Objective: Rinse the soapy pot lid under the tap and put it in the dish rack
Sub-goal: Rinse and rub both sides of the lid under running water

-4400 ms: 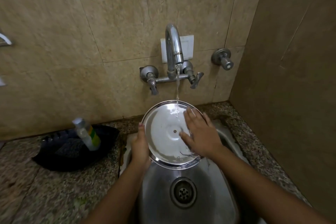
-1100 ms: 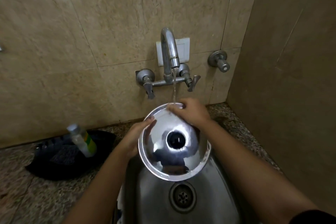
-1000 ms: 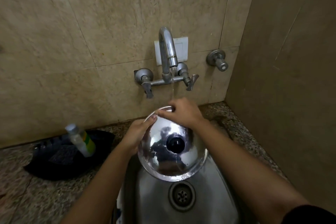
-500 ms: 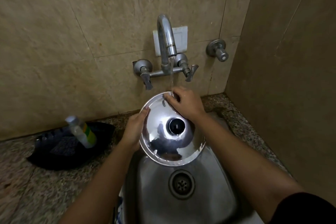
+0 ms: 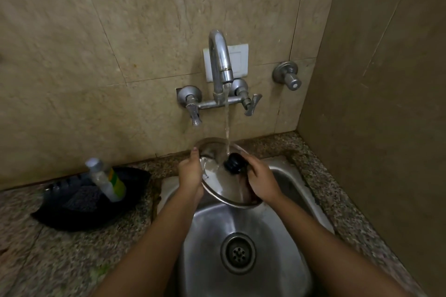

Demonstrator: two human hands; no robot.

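A steel pot lid [image 5: 220,184] with a black knob [image 5: 233,163] is held over the sink [image 5: 243,229], knob side up and tilted toward me. Water from the tap [image 5: 220,62] falls onto the lid just behind the knob. My left hand [image 5: 190,173] grips the lid's left rim. On the right side, my right hand [image 5: 261,179] lies over the lid next to the knob, fingers on the steel. The lid's right edge is hidden under that hand. No dish rack shows in this view.
A black tray [image 5: 72,210] with a clear bottle [image 5: 106,179] leaning in it sits on the granite counter [image 5: 48,260] left of the sink. The tiled wall [image 5: 120,55] is close behind and a side wall [image 5: 386,103] closes the right.
The lid has tipped flatter, its knob side turned up under the stream. My right hand slid from the lid's far rim down to its right side. The left hand kept its grip.
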